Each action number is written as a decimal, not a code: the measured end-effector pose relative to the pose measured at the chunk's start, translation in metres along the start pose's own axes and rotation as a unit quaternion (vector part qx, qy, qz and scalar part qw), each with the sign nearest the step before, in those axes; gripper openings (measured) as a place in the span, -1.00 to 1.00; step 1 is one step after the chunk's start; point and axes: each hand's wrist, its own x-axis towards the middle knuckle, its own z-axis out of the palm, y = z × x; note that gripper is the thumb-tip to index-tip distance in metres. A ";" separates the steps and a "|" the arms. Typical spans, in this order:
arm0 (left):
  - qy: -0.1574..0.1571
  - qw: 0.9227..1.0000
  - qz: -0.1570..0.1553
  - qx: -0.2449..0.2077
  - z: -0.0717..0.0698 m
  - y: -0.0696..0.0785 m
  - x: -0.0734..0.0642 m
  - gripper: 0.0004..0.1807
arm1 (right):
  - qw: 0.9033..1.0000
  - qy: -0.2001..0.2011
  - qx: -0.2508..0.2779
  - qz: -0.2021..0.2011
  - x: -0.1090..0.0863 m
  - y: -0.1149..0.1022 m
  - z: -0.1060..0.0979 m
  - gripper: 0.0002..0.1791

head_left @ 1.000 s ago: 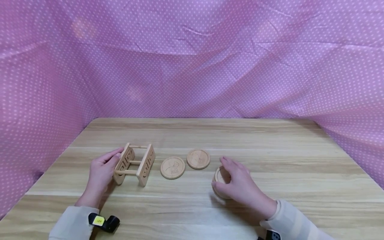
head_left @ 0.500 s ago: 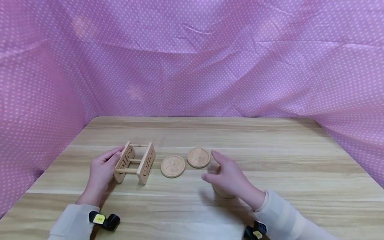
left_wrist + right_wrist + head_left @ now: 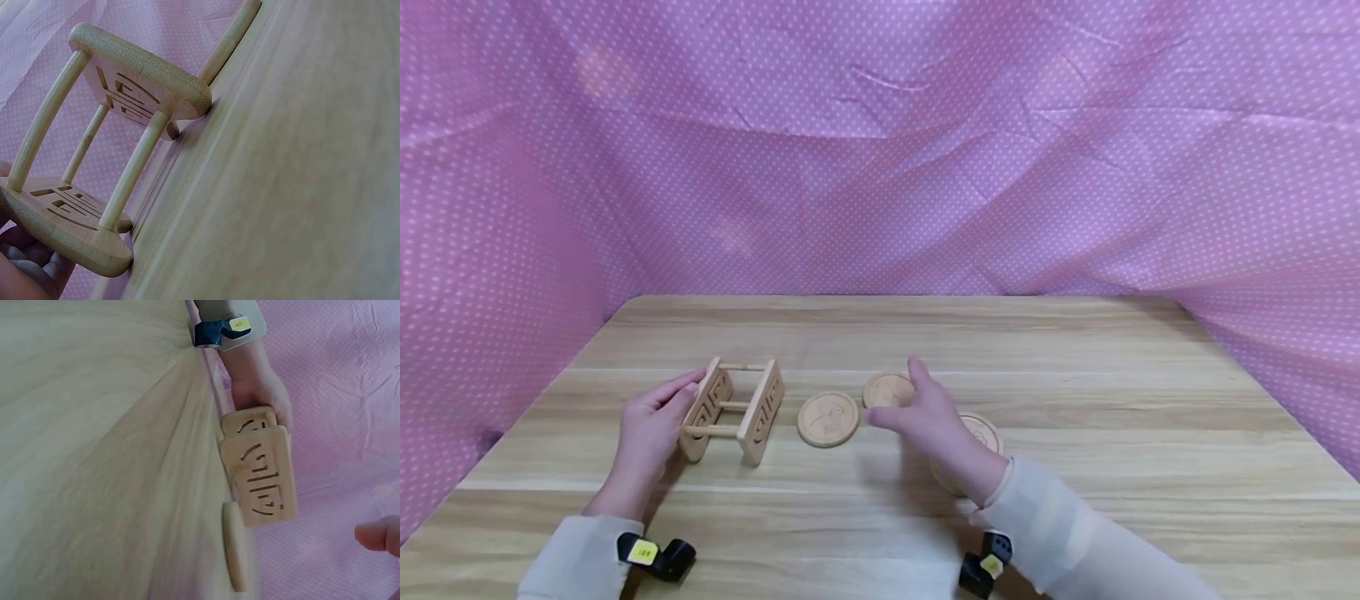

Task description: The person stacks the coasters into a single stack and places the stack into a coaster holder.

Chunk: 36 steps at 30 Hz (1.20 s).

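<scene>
On the left of the table, my left hand (image 3: pixel 651 429) grips the near-left side panel of a wooden coaster rack (image 3: pixel 762 414), two fretwork panels joined by rods. In the left wrist view its fingers (image 3: pixel 37 256) curl behind that panel of the rack (image 3: pixel 134 75). A round wooden coaster (image 3: pixel 827 419) with an engraved picture lies right of the rack. My right hand (image 3: pixel 934 423), thumb and forefinger spread apart, is over a second coaster (image 3: pixel 883 390) and partly covers it. In the right wrist view just a fingertip (image 3: pixel 380 536) shows at the right edge.
Overlapping coasters (image 3: pixel 985 430) lie beneath the right wrist, mostly hidden by it. Both sleeves carry black wrist cameras (image 3: pixel 658 557). A pink polka-dot cloth (image 3: pixel 880 208) hangs around the back and sides of the wooden table (image 3: pixel 1120 375).
My right hand has let go of the overlapping coasters on the right and moved left to the back coaster, fingers spread. The left hand and the rack have stayed in place.
</scene>
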 end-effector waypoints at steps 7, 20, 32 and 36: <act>0.008 1.000 0.000 0.017 0.000 0.001 -0.003 -0.56 | 0.999 0.004 0.008 0.040 0.013 0.001 0.008 0.13; 0.016 1.000 -0.007 0.012 0.002 0.000 -0.009 -0.57 | 0.998 0.032 -0.016 0.050 0.022 0.015 0.028 0.17; -0.002 1.000 -0.008 0.000 0.000 -0.002 -0.006 -0.52 | 0.992 0.061 -0.094 0.059 0.035 0.022 0.041 0.14; -0.005 1.000 -0.014 -0.013 0.000 -0.003 -0.005 -0.52 | 0.988 0.071 -0.131 0.044 0.036 0.025 0.045 0.12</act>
